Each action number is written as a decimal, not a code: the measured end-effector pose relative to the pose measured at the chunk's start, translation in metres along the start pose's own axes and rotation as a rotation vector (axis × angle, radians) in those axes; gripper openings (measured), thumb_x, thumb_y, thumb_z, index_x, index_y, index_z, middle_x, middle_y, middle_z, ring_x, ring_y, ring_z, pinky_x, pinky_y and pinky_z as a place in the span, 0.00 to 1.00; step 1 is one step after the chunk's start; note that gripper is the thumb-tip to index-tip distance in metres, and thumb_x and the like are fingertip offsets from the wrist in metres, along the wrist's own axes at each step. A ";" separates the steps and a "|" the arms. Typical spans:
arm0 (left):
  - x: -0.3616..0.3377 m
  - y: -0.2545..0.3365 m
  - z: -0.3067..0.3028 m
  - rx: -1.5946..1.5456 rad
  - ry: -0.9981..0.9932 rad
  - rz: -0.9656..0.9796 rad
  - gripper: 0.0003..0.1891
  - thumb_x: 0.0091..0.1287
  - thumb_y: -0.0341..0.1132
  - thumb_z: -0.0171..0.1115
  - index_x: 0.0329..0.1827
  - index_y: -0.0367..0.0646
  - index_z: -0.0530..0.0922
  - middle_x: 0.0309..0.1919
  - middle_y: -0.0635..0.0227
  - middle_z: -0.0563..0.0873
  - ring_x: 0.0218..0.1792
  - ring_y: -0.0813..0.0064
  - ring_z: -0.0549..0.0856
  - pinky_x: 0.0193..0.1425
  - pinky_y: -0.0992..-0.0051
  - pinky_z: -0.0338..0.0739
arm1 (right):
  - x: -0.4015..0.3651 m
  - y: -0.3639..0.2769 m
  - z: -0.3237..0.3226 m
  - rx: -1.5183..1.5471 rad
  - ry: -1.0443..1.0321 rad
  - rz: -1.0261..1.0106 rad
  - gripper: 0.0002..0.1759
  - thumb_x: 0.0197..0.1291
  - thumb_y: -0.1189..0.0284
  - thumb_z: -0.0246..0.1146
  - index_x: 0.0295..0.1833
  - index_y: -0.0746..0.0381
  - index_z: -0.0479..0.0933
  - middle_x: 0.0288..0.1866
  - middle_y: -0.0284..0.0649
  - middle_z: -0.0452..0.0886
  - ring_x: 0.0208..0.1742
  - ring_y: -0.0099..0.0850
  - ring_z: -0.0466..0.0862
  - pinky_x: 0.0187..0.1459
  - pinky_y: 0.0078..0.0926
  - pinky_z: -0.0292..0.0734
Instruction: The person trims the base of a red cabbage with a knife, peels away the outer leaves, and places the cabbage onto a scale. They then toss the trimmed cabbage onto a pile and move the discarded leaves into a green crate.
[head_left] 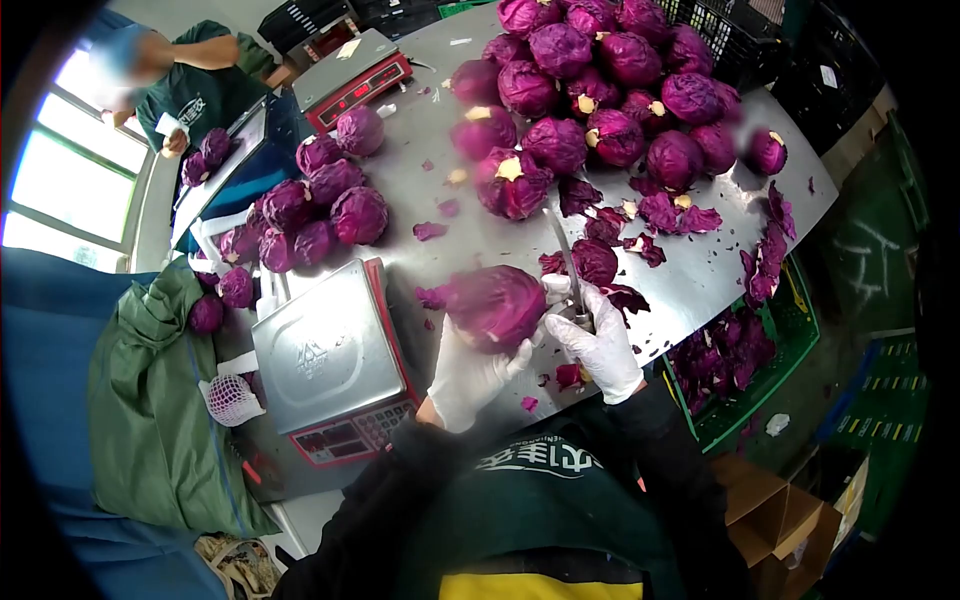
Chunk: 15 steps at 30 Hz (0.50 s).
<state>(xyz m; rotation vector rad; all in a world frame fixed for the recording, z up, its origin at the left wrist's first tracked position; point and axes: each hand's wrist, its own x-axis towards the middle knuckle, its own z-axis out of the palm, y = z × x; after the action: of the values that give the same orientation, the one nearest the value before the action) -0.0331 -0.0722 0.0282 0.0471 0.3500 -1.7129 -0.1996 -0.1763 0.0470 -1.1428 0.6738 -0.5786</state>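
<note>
Item: one red cabbage [492,305], being held low over the near edge of the steel surface [700,270], beside a scale [325,350]. Gloved left hand [468,378]: fingers clamping the head from below. Gloved right hand [603,352]: fingers closing round a knife [563,248], its blade lying just beside the head's right. Trimming is seemingly running partway: a large heap [600,90] is waiting at the far end, a smaller group [320,205] is sitting beyond the scale, and torn leaves [660,212] are littering the space between.

Text: white characters on green vest [540,462], upside down, too blurred to read | Logo: faint embossed mark on scale pan [310,352], unreadable | Print: white patch on co-worker's green shirt [195,108], unreadable | Keypad [350,435]: red panel, digits too small to read | Floor [868,268]: white scrawled marks, not legible
</note>
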 end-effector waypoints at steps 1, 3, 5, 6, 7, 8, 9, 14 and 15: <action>0.000 -0.002 0.003 0.054 0.031 0.058 0.32 0.78 0.57 0.43 0.74 0.42 0.65 0.67 0.49 0.73 0.62 0.47 0.79 0.59 0.53 0.84 | 0.000 0.003 0.000 -0.065 0.004 -0.073 0.26 0.61 0.75 0.71 0.65 0.62 0.75 0.54 0.33 0.78 0.53 0.21 0.78 0.56 0.22 0.75; -0.001 -0.007 0.008 0.160 0.094 0.168 0.32 0.79 0.57 0.41 0.74 0.42 0.65 0.68 0.50 0.73 0.63 0.50 0.79 0.59 0.54 0.84 | 0.000 0.011 0.001 -0.194 0.015 -0.219 0.28 0.60 0.73 0.73 0.66 0.61 0.74 0.57 0.34 0.76 0.55 0.23 0.77 0.57 0.23 0.75; 0.000 -0.003 0.001 0.239 0.036 0.186 0.31 0.79 0.57 0.40 0.74 0.43 0.65 0.69 0.52 0.73 0.65 0.53 0.78 0.63 0.52 0.82 | 0.002 0.021 0.003 -0.428 0.013 -0.377 0.42 0.54 0.62 0.78 0.73 0.55 0.69 0.66 0.40 0.67 0.58 0.30 0.77 0.60 0.28 0.77; 0.001 -0.003 0.001 0.278 0.006 0.194 0.31 0.80 0.57 0.39 0.74 0.44 0.66 0.69 0.52 0.73 0.66 0.55 0.77 0.65 0.52 0.80 | 0.000 0.011 0.010 -0.573 0.035 -0.362 0.44 0.54 0.60 0.78 0.75 0.54 0.67 0.67 0.41 0.66 0.59 0.32 0.78 0.59 0.29 0.78; 0.002 -0.005 0.003 0.334 0.111 0.242 0.31 0.80 0.57 0.39 0.74 0.44 0.65 0.69 0.53 0.73 0.67 0.55 0.77 0.67 0.51 0.78 | -0.004 0.002 0.016 -0.716 0.058 -0.344 0.47 0.53 0.58 0.78 0.77 0.53 0.64 0.68 0.42 0.64 0.60 0.34 0.78 0.59 0.30 0.79; 0.003 -0.009 0.006 0.391 0.218 0.289 0.31 0.80 0.57 0.39 0.75 0.45 0.65 0.69 0.53 0.73 0.67 0.55 0.76 0.69 0.51 0.76 | 0.000 0.015 0.016 -0.803 0.131 -0.493 0.45 0.55 0.59 0.77 0.77 0.53 0.66 0.68 0.45 0.69 0.61 0.38 0.80 0.57 0.31 0.81; 0.003 -0.012 0.013 0.447 0.324 0.335 0.31 0.80 0.57 0.39 0.75 0.45 0.65 0.70 0.54 0.73 0.68 0.55 0.75 0.71 0.50 0.74 | 0.001 0.020 0.014 -0.728 0.124 -0.471 0.43 0.55 0.59 0.77 0.75 0.54 0.68 0.67 0.46 0.71 0.61 0.38 0.81 0.57 0.31 0.80; 0.000 -0.014 0.027 0.438 0.552 0.317 0.31 0.79 0.59 0.40 0.76 0.48 0.64 0.70 0.55 0.73 0.68 0.55 0.74 0.71 0.48 0.72 | 0.005 0.019 0.004 -0.853 0.251 -0.726 0.25 0.58 0.73 0.72 0.61 0.64 0.79 0.46 0.44 0.86 0.42 0.31 0.87 0.45 0.26 0.83; 0.000 -0.012 0.024 0.419 0.583 0.296 0.32 0.79 0.59 0.40 0.76 0.48 0.64 0.71 0.55 0.73 0.68 0.55 0.75 0.70 0.48 0.72 | 0.006 0.021 0.001 -0.954 0.288 -0.823 0.23 0.58 0.76 0.71 0.59 0.67 0.79 0.41 0.43 0.87 0.37 0.28 0.87 0.41 0.24 0.83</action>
<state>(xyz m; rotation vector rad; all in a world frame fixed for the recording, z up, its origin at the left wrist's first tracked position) -0.0412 -0.0769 0.0532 0.8750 0.3808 -1.4248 -0.1939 -0.1733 0.0264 -2.3007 0.7285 -1.1923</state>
